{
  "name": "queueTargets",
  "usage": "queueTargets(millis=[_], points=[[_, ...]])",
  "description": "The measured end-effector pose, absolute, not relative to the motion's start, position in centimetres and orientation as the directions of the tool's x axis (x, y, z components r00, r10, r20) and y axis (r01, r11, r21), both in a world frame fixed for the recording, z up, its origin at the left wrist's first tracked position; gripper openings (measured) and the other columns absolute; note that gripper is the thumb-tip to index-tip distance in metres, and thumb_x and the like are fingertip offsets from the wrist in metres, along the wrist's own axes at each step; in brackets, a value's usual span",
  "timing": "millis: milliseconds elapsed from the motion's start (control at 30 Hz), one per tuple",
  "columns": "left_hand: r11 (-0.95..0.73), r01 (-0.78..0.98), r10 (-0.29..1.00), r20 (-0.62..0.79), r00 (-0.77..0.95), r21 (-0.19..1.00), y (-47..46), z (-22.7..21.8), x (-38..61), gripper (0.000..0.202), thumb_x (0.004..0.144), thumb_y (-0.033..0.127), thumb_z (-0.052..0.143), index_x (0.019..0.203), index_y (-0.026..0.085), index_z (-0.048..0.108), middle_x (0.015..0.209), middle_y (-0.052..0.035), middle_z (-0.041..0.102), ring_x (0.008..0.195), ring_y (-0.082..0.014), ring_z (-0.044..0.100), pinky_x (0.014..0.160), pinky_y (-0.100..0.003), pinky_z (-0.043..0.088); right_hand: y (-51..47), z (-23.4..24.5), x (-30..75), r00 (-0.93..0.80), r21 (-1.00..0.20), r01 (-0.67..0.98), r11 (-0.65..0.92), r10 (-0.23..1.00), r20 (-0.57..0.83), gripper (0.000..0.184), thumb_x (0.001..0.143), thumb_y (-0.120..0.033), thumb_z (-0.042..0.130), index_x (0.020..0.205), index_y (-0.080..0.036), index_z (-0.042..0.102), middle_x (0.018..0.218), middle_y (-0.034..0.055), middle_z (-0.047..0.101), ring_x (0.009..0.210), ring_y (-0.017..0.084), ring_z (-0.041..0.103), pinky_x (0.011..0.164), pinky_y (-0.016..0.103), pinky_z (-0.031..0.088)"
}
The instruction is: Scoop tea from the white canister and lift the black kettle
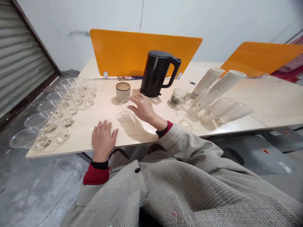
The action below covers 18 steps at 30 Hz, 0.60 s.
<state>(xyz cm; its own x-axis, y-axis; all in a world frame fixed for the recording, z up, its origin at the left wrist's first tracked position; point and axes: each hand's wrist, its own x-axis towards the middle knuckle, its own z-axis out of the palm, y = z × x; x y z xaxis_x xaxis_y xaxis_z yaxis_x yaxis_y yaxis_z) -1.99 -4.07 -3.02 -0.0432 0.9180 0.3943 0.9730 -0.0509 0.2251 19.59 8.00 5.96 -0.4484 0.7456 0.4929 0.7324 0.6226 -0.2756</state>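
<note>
My left hand (103,140) lies flat near the table's front edge, fingers spread, holding nothing. Farther forward, my right hand (142,108) is stretched out with thumb and fingers apart. Its fingertips are at the rim of a clear plastic cup (123,116); whether they touch it I cannot tell. Behind that cup stands a pale canister (123,93) with a wooden lid. A black electric kettle (155,74) is beyond my right hand. To the right, a ribbed glass cup (177,97) contains dark, leaf-like bits and what looks like a spoon.
Rows of clear plastic cups (48,118) with dark bits in their bottoms fill the table's left end. Stacked white paper cups (209,78) and stacked clear cups (222,110) lean or lie at the right. Orange dividers (118,52) rise behind. Grey stools (251,154) stand at lower right.
</note>
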Motion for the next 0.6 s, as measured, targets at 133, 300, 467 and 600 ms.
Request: queueTargets(millis=[133, 300, 467, 600], points=[[-0.043, 0.971, 0.912, 0.406, -0.057, 0.234, -4.1, -3.3, -2.0, 0.054, 0.106, 0.049, 0.047, 0.142, 0.016, 0.071, 0.158, -0.0188, 0.064, 0.153, -0.0408, 0.053, 0.126, -0.06, 0.04, 12.8, 7.3, 19.2, -0.3, -0.329, 0.793, 0.512, 0.799, 0.522, 0.054, 0.104, -0.039, 0.064, 0.156, -0.021, 0.062, 0.147, 0.0156, 0.072, 0.133, 0.04, 0.062, 0.113, 0.055, 0.049], [-0.047, 0.972, 0.909, 0.413, -0.054, 0.23, -4.1, -3.3, -1.9, 0.053, 0.107, 0.048, 0.047, 0.141, 0.016, 0.071, 0.157, -0.0186, 0.065, 0.153, -0.0407, 0.053, 0.126, -0.059, 0.04, 20.6, 6.6, 16.1, -0.274, -0.457, 0.759, 0.464, 0.864, 0.422, 0.08, 0.094, -0.046, 0.079, 0.164, -0.02, 0.05, 0.165, 0.0188, 0.054, 0.15, 0.04, 0.052, 0.124, 0.057, 0.042], [-0.039, 0.968, 0.92, 0.386, -0.063, 0.249, -4.2, -2.9, -1.8, 0.053, 0.107, 0.048, 0.048, 0.141, 0.015, 0.072, 0.158, -0.0188, 0.065, 0.153, -0.041, 0.053, 0.127, -0.059, 0.041, 23.7, 5.0, 14.2, -0.315, -0.512, 0.753, 0.414, 0.909, 0.273, 0.102, 0.079, -0.04, 0.092, 0.166, -0.01, 0.046, 0.156, 0.0264, 0.058, 0.142, 0.038, 0.059, 0.12, 0.048, 0.047], [-0.041, 0.965, 0.924, 0.378, -0.062, 0.258, -4.3, -2.8, -1.7, 0.055, 0.107, 0.049, 0.048, 0.142, 0.013, 0.071, 0.159, -0.0197, 0.063, 0.154, -0.0421, 0.053, 0.127, -0.059, 0.04, 24.1, 4.3, 14.3, -0.25, -0.512, 0.76, 0.401, 0.907, 0.34, 0.094, 0.079, -0.039, 0.089, 0.162, -0.016, 0.051, 0.148, 0.0215, 0.063, 0.135, 0.037, 0.062, 0.117, 0.049, 0.05]])
